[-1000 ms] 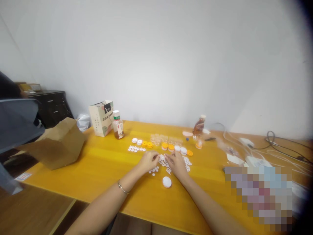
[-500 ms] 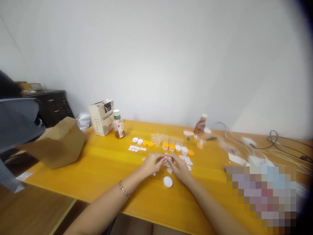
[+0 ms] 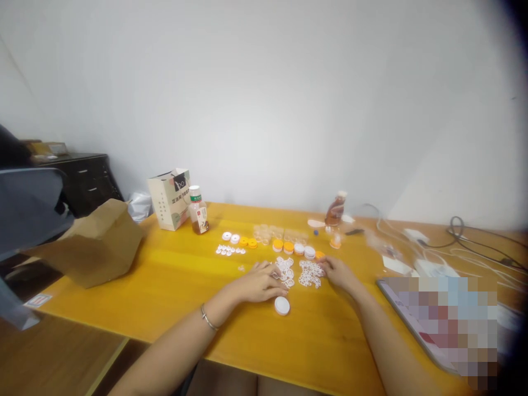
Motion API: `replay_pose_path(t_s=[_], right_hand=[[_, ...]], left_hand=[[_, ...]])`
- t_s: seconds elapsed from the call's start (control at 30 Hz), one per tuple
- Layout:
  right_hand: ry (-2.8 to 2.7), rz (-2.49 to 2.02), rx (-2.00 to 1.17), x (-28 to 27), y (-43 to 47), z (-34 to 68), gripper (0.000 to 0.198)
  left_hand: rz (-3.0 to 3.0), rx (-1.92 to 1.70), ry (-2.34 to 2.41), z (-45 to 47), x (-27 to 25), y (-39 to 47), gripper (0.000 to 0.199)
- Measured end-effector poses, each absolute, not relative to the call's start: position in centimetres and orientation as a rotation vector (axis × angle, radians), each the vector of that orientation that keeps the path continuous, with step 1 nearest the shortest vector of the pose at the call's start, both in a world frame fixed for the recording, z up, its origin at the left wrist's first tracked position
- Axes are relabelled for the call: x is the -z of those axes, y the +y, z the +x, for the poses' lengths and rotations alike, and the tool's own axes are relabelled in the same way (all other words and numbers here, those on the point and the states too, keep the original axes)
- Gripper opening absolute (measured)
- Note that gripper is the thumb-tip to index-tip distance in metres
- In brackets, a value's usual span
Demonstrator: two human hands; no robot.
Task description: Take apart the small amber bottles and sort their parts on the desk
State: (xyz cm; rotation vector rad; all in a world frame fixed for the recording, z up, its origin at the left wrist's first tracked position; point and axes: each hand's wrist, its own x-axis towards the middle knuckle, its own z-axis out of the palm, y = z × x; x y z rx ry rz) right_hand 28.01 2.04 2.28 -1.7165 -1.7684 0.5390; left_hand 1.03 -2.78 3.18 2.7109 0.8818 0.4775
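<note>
My left hand point(image 3: 259, 281) lies low over the table, fingers apart and holding nothing. Its fingertips reach the left edge of a pile of small white cut-out pieces point(image 3: 285, 269). Just in front of the thumb sits a round white-topped disc point(image 3: 282, 305). My right hand point(image 3: 340, 275) is beside a second pile of white cut-out pieces point(image 3: 309, 275), its fingertips closed at an orange lid point(image 3: 319, 254) that they partly cover. That lid ends a row of orange discs point(image 3: 288, 247) and white discs point(image 3: 309, 252).
Behind the row stand clear cups point(image 3: 264, 234). Small white parts point(image 3: 229, 250) lie left, below white rings point(image 3: 226, 236) and orange rings point(image 3: 248, 242). Bottles point(image 3: 199, 212), a paper bag point(image 3: 169, 201), a brown bag point(image 3: 107, 242), cables point(image 3: 457, 234) and a tablet point(image 3: 402, 313) surround them.
My hands were together over the white pieces and have parted. The left moved slightly left and spread its fingers; the right moved right to the orange lid.
</note>
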Motion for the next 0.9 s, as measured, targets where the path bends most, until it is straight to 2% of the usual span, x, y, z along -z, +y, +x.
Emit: replay_pose_path(t_s=[0.3, 0.5, 0.67, 0.8, 0.9], right_hand=[[-1.773, -1.745, -0.653, -1.5, 2.3, 29.1, 0.005], [-1.765, -1.781, -0.714, -1.2, 2.4, 29.3, 0.011], [-1.789, -1.780, -0.724, -1.5, 1.9, 29.1, 0.012], [-1.812, -1.806, -0.719, -1.8, 1.6, 28.8, 0.012], [-1.836, -1.827, -0.671, -2.2, 1.5, 28.8, 0.013]], left_hand=[[2.740, -0.486, 0.990, 0.9, -2.9, -2.6, 0.034], [2.716, -0.514, 1.041, 0.9, -3.0, -2.6, 0.034], [2.681, -0.523, 0.855, 0.5, -4.2, -3.3, 0.034], [2.679, -0.471, 0.697, 0.5, -4.2, -3.6, 0.046], [2.678, -0.438, 0.703, 0.8, -3.5, -3.5, 0.039]])
